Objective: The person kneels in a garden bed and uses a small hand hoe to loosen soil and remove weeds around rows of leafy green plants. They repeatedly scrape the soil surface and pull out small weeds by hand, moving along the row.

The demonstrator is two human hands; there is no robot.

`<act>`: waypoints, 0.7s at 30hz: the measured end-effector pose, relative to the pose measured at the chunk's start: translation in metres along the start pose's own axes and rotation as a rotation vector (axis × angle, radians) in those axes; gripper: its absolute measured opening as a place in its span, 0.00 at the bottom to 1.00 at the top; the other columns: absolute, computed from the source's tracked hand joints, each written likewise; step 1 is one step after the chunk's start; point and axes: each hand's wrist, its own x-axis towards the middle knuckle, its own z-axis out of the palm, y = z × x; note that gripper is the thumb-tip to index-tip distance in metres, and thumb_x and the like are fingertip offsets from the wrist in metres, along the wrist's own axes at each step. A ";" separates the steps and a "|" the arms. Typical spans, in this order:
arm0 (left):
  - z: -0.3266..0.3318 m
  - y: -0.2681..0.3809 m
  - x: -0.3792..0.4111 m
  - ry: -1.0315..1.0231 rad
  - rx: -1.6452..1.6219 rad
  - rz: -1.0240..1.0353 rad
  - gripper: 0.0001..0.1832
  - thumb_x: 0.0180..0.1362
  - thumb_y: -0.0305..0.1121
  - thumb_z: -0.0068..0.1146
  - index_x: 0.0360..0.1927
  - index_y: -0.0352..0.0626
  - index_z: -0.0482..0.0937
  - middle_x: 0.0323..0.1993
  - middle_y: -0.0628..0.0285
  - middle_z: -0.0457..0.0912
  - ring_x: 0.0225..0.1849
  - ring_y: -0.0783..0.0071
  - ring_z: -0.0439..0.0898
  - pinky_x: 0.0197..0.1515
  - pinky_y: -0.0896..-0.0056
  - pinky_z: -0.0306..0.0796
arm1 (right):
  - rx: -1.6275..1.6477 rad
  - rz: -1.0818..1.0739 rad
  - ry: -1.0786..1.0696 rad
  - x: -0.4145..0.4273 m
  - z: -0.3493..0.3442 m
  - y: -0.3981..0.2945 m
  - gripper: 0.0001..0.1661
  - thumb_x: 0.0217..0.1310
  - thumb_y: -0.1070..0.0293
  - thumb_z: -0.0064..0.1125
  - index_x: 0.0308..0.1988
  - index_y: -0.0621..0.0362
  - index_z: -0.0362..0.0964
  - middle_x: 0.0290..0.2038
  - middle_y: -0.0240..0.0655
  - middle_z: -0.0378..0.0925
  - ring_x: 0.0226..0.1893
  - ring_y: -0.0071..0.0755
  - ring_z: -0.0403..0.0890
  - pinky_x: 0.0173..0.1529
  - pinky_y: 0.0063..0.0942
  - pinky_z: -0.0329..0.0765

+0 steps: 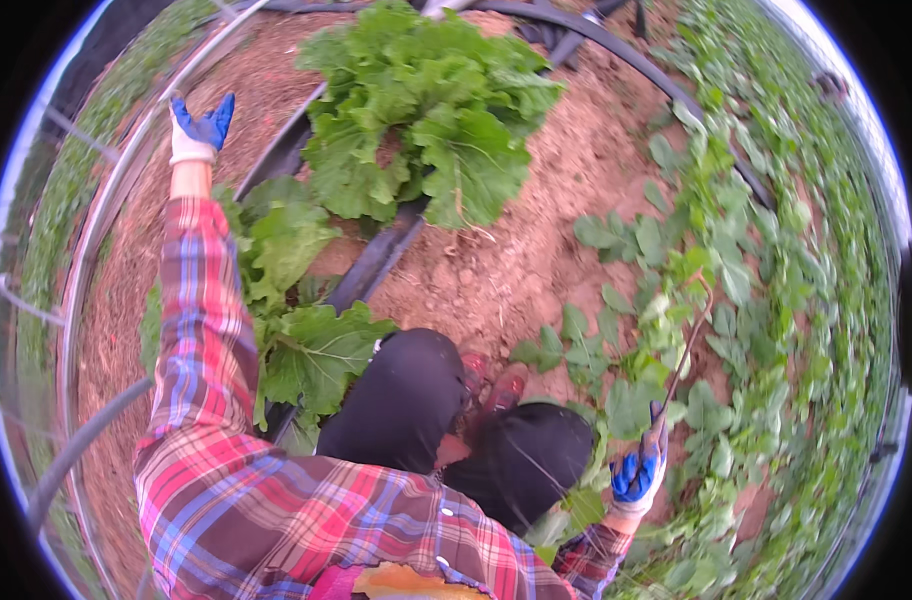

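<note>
My left hand (201,127), in a white glove with a blue coated palm, reaches out at the upper left. Its fingers are apart and hold nothing. In a matching glove, my right hand (639,474) grips a hand tool (687,349) with a thin, rusty shaft and a bent tip, perhaps a hand hoe. The tool's tip lies over low leafy plants (733,262). Ahead of my knees is a big heap of frilly leafy greens (426,112), with thin roots (467,214) showing at its near edge. More broad-leaved greens (313,352) stand beside my left knee.
A dark flat strip or hose (377,259) runs beneath the greens. Bare brown soil (478,277) lies before my red shoes (506,386). A black pipe (651,71) curves across the top. Metal rails (88,247) bend along the left, and a grey pipe (88,442) arches near my left elbow.
</note>
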 end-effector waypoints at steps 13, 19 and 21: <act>0.120 -0.295 -0.312 -1.543 1.546 -0.592 0.27 0.60 0.36 0.56 0.61 0.38 0.65 0.51 0.56 0.76 0.45 0.66 0.79 0.45 0.68 0.75 | -0.174 -0.122 0.443 -0.065 -0.122 0.008 0.24 0.65 0.68 0.48 0.60 0.60 0.63 0.46 0.34 0.73 0.11 0.10 0.58 0.15 0.11 0.55; 0.077 -0.344 -0.327 -1.683 1.706 -0.200 0.27 0.57 0.39 0.57 0.60 0.40 0.68 0.51 0.49 0.74 0.48 0.56 0.79 0.51 0.63 0.72 | -0.114 0.355 0.690 -0.094 -0.188 0.062 0.27 0.63 0.61 0.51 0.59 0.58 0.63 0.12 0.28 0.65 0.05 0.22 0.60 0.09 0.21 0.54; 0.053 -0.351 -0.318 -1.827 1.801 -0.195 0.27 0.58 0.45 0.54 0.58 0.41 0.69 0.51 0.47 0.73 0.53 0.50 0.75 0.55 0.59 0.69 | -0.198 0.509 0.596 -0.100 -0.214 0.093 0.28 0.60 0.60 0.55 0.58 0.56 0.63 0.15 0.31 0.67 0.07 0.24 0.62 0.10 0.22 0.55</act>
